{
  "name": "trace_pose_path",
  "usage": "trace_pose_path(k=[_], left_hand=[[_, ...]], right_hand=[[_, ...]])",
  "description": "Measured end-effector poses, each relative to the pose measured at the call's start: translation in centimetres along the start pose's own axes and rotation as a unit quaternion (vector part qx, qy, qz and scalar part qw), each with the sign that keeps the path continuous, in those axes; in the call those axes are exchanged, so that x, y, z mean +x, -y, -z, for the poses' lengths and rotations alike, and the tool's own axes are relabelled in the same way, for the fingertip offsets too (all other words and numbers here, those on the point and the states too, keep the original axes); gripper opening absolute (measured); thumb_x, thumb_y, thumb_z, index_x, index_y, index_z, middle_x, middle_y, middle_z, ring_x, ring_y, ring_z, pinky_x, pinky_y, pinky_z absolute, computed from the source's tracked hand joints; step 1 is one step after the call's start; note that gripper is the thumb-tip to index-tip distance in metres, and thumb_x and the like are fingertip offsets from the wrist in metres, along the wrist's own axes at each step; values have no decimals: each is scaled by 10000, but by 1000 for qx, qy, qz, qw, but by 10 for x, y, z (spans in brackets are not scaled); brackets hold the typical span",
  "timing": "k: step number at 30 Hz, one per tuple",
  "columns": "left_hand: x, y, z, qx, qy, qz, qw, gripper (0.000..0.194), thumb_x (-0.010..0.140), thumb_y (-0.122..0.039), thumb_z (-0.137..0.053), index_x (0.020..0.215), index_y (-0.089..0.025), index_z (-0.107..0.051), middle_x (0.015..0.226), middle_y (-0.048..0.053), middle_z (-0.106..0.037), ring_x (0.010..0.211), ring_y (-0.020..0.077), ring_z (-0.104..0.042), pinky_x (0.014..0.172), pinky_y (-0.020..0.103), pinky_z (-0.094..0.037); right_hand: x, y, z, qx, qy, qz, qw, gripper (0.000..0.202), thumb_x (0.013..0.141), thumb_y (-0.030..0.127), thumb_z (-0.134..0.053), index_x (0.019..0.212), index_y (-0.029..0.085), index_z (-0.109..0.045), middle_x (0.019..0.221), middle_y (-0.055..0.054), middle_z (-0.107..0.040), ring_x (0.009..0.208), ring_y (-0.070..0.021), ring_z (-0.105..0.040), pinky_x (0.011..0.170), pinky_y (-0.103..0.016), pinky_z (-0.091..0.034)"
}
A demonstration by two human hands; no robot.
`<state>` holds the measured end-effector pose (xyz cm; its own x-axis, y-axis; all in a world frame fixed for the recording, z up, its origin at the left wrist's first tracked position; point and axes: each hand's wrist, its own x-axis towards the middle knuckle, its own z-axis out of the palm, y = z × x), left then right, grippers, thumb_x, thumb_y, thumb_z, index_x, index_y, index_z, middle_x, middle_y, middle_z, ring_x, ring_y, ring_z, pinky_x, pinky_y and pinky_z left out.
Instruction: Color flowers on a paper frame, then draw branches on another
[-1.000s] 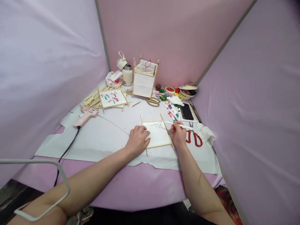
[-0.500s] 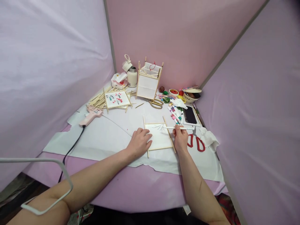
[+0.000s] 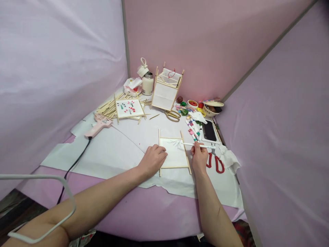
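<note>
A small white panel (image 3: 173, 157) framed with thin wooden sticks lies flat on the white table cover. Fine dark branch-like lines (image 3: 176, 142) are drawn near its top. My left hand (image 3: 154, 158) rests at the panel's left stick, its fingers curled over that edge. Between the thumb and fingers of my right hand (image 3: 199, 156) is a slim white pen (image 3: 190, 144), its tip pointing left at the drawn lines. Whether the tip touches the surface, I cannot tell. Red-handled scissors (image 3: 219, 164) lie just right of that hand.
A pink glue gun (image 3: 99, 126) with a black cord lies left, near wooden sticks (image 3: 106, 109) and a painted panel (image 3: 130, 109). Behind stand a stick-framed lantern (image 3: 166, 94) and a cream jar (image 3: 147, 85). Gold-handled scissors (image 3: 173, 116), markers (image 3: 192, 128) and a phone (image 3: 209, 131) lie right.
The whole view has shifted slightly. My left hand's fingers are closer together at the panel's edge. The pen tilts a little more, with its tip still by the branch lines.
</note>
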<state>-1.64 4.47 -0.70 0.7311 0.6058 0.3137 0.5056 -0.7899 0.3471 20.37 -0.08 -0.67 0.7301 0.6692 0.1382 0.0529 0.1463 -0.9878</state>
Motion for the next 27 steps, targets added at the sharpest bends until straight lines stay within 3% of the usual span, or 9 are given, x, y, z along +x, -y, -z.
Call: trace_pose_path(k=[17, 21, 24, 27], left_hand=[[5, -2, 8, -14, -3, 11, 1000, 229, 969, -233, -473, 913, -200, -692, 1053, 79, -679, 1000, 239, -525, 793, 398, -406], [4, -10, 13, 0, 10, 0, 1000, 294, 995, -227, -407, 916, -201, -690, 1062, 70, -692, 1026, 224, -556, 858, 420, -395], [1, -20, 10, 8, 22, -13, 1000, 252, 968, -303, -488, 1100, -179, -664, 1286, 119, -619, 1218, 271, -507, 978, 458, -369], [-2, -31, 0, 27, 43, -4, 999, 614, 880, -513, -600, 1353, -130, -519, 1509, 191, -405, 1410, 343, -324, 1102, 489, -293]], right_hand=[[-1, -1, 0, -58, 9, -4, 998, 374, 842, 516, -614, 675, 192, -526, 548, 50, -496, 510, -91, -412, 523, -251, -341], [-1, -1, 1, -50, 6, -5, 999, 370, 842, 499, -622, 664, 195, -508, 541, 55, -489, 506, -88, -407, 514, -245, -329], [-1, 2, 2, -41, -10, -10, 999, 364, 843, 479, -624, 651, 197, -496, 527, 60, -477, 496, -84, -389, 503, -241, -317], [-6, 12, 0, -21, -27, 5, 999, 267, 859, 423, -608, 730, 194, -563, 568, 54, -515, 530, -90, -436, 538, -237, -362]])
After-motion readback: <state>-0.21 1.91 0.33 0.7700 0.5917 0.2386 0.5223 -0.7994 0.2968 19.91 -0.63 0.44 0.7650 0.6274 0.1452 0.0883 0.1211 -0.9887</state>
